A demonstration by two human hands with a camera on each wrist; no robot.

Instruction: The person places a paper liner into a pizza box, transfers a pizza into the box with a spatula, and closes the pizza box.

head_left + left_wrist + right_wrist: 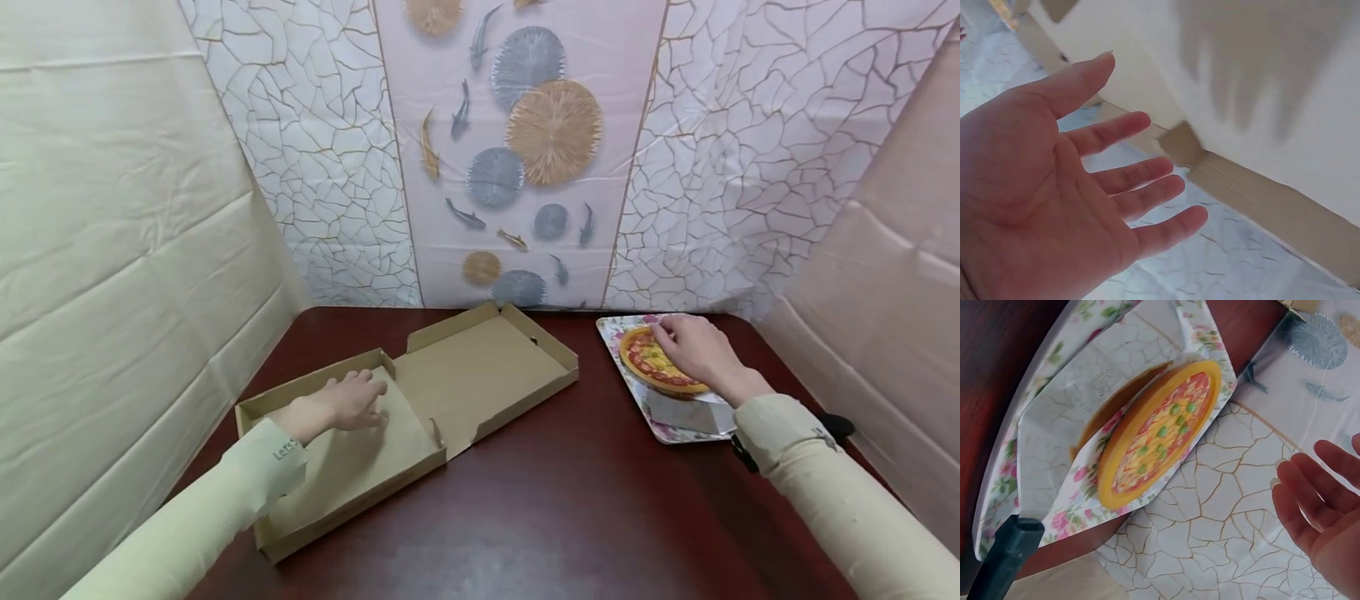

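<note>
My left hand hovers over the bottom half of an open cardboard box, its fingers spread. In the left wrist view the left palm holds nothing, and a shadow of fingers falls on the box floor. Over on the right, my right hand is above a round pizza with a yellow crust, red slices and green bits. Loosely bent fingers show in the right wrist view, apart from the pizza. Under the pizza lies a flowered tray.
Beside the pizza on the tray is a broad shiny metal blade with a black handle; its exact kind is unclear. The box lid lies folded back on the dark red table. Patterned cloth walls enclose the table.
</note>
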